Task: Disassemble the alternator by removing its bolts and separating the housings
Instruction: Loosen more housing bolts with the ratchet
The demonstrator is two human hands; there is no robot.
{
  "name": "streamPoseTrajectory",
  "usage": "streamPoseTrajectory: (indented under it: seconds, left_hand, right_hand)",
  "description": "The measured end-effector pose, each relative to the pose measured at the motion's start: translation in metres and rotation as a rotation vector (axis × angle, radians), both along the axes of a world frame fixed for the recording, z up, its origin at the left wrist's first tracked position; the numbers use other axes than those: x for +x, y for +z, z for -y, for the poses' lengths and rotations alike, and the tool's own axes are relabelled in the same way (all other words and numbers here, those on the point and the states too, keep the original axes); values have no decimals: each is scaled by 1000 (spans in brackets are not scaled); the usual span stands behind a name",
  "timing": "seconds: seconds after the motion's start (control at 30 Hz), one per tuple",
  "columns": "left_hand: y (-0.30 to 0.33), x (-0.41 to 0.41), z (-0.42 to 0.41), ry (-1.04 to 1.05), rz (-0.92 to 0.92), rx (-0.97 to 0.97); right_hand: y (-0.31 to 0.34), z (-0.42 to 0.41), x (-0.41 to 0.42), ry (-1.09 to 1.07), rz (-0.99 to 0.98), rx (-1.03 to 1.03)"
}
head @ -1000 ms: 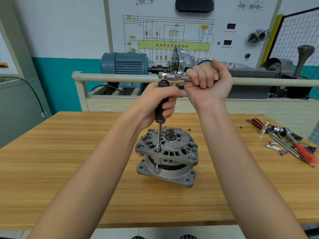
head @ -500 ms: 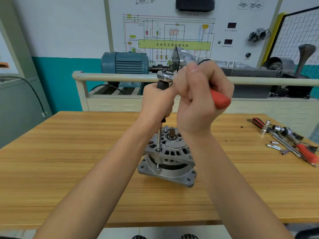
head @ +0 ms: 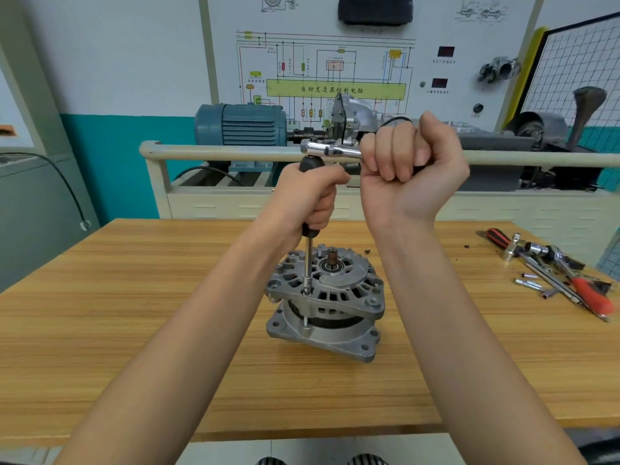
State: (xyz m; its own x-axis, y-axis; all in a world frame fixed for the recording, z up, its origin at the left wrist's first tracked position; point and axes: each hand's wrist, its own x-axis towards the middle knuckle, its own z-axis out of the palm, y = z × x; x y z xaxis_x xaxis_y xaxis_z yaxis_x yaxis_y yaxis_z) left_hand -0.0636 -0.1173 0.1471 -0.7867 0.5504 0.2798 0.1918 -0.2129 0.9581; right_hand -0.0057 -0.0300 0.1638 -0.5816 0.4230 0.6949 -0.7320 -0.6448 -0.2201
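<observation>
A grey alternator [head: 330, 298] stands upright on the wooden table [head: 134, 313], its upper housing lifted a little off the lower one. A black-handled socket driver [head: 308, 260] stands vertically, its socket on a bolt at the left rim of the upper housing. My left hand [head: 310, 199] grips the driver's black handle. A chrome ratchet wrench [head: 330, 150] sits on top of the driver and points right. My right hand [head: 411, 166] is curled round the ratchet's handle, which is hidden inside the fist.
Loose tools lie at the table's right edge: a red-handled ratchet [head: 588, 293], a red-and-black screwdriver [head: 498, 237], extension bars and several sockets [head: 530, 283]. Behind the table stands a training bench with a beige rail [head: 218, 152], a blue motor [head: 240, 124] and a wiring board.
My right hand swung the ratchet handle toward me and to the left, then back out to the right. My left hand stayed on the driver; the alternator did not move.
</observation>
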Motion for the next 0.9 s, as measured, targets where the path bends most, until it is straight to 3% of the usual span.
streamPoseTrajectory:
  seconds: [0.17, 0.23, 0.37, 0.5, 0.6, 0.77, 0.9]
  left_hand:
    - [-5, 9, -12, 356, -78, 76]
    - [-7, 9, -10, 354, -86, 86]
    - [-5, 2, 2, 91, -63, 68]
    - [-1, -10, 14, -272, -54, -56]
    - [-2, -10, 12, -356, -42, -71]
    - [-6, -5, 5, -118, -30, -15]
    - [-7, 4, -4, 143, -33, 38]
  right_hand:
    - [-12, 32, 8, -558, -248, 366]
    - [-13, 37, 8, -608, -249, 394]
    - [-1, 15, 6, -242, -130, 205]
    - [5, -14, -3, 232, 83, -149]
    - [4, -19, -8, 315, 101, -279]
    - [-2, -3, 0, 56, 2, -44]
    - [-11, 26, 6, -446, -196, 294]
